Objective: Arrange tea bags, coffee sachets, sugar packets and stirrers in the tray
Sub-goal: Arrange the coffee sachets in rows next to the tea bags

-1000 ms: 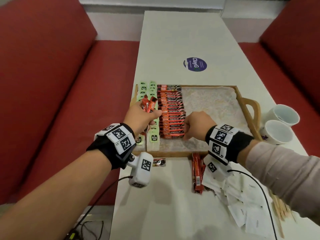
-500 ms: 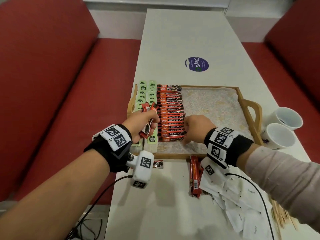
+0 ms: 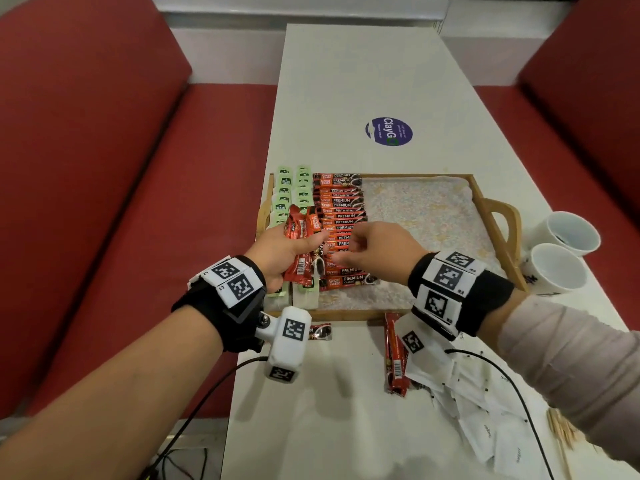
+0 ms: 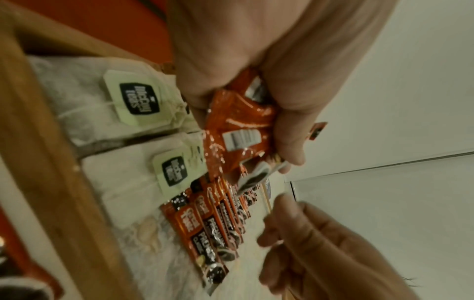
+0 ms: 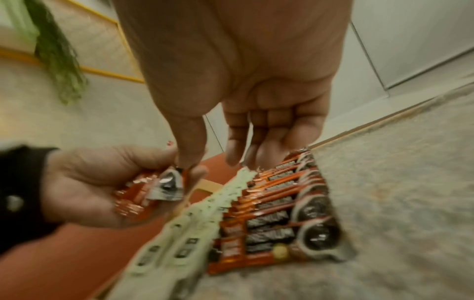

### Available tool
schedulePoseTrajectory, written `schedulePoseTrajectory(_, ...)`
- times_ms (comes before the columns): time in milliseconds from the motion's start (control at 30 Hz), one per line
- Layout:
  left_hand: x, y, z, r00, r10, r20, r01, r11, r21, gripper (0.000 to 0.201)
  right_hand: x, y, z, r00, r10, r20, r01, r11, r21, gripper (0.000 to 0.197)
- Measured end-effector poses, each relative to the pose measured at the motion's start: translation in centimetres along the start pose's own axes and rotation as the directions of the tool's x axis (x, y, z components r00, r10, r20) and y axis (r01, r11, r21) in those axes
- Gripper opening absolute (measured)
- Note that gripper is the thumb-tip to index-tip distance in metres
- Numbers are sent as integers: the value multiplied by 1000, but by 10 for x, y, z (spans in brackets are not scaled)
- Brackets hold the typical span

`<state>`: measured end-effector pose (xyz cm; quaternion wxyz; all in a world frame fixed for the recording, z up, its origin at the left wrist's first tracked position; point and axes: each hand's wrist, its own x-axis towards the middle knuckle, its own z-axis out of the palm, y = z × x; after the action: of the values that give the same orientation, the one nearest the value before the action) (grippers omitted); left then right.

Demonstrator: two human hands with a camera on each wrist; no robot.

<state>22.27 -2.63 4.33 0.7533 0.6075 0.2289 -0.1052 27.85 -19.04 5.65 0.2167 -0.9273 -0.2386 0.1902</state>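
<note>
My left hand (image 3: 294, 251) grips a bunch of red coffee sachets (image 3: 299, 233) above the left part of the wooden tray (image 3: 349, 314). In the tray lie two columns of green-tagged tea bags (image 3: 294, 181) and a long row of coffee sachets (image 3: 341, 216). My right hand (image 3: 349, 247) hovers over that row with loose fingers and holds nothing. In the right wrist view its thumb (image 5: 189, 154) is at the tip of the held sachets (image 5: 153, 188). The left wrist view shows the gripped sachets (image 4: 236, 121) over the tea bags (image 4: 136, 101).
Loose coffee sachets (image 3: 394, 355) lie on the table before the tray, and a small one (image 3: 320, 332) is near my left wrist. White sugar packets (image 3: 485, 420) and wooden stirrers (image 3: 561, 427) lie at the near right. Two white cups (image 3: 568, 233) stand right of the tray.
My right hand has lifted off the near end of the sachet row and moved left toward the bunch in my left hand. The left hand keeps its grip.
</note>
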Motion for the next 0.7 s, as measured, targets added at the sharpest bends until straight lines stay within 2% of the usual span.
schedulePoseTrajectory(133, 0, 0, 8, 999, 31, 11, -30, 997, -73, 28, -2, -14, 4, 994, -107, -18, 109, 989, 97, 21)
schedulePoseTrajectory(233, 2, 1, 10, 999, 41, 5, -40, 996, -85, 34, 1, -15, 4, 994, -90, -63, 100, 979, 176, 19)
schedulePoseTrajectory(300, 4, 4, 9, 999, 50, -10, -51, 995, -89, 25, 2, -13, 0, 995, -71, -76, 87, 965, 248, 12)
schedulePoseTrajectory(367, 6, 7, 4, 997, 60, -57, -66, 993, -100, 16, 3, -8, -5, 994, -63, -92, 84, 965, 248, 11)
schedulePoseTrajectory(500, 12, 11, -13, 985, 76, -157, -97, 986, -132, 12, 3, 6, -15, 995, -79, -67, 83, 994, 69, 9)
schedulePoseTrajectory(633, 14, 13, -20, 981, 83, -176, -108, 984, -141, 12, -1, 11, -12, 988, -62, 144, 95, 967, -235, 7)
schedulePoseTrajectory(700, 14, 13, -20, 981, 89, -172, -113, 984, -137, 12, -2, 10, -7, 977, -44, 210, 114, 935, -336, 8)
